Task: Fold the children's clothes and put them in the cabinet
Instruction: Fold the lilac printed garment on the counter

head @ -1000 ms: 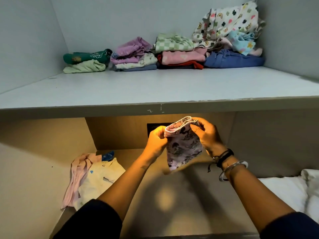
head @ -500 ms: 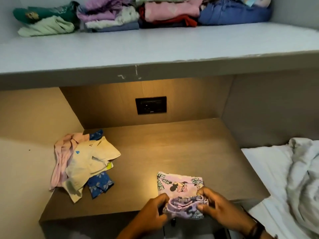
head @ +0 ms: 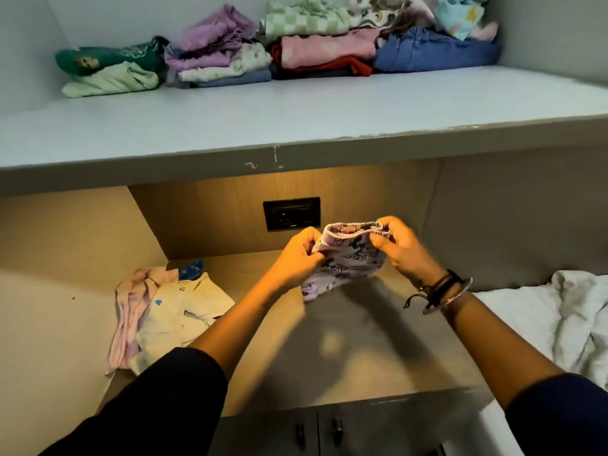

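Both hands pinch the printed garment — left hand, right hand — light, floppy; I'd grip its top hem.

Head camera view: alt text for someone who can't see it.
The left hand and right hand pinch a lilac cartoon-print garment above a wooden counter. Unfolded clothes lie at its left; folded stacks line the grey shelf above.

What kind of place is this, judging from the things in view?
Probably a bedroom with a built-in wardrobe: folded children's clothes stacked on the upper shelf, white bedding at the right, and cabinet doors below the lit counter.
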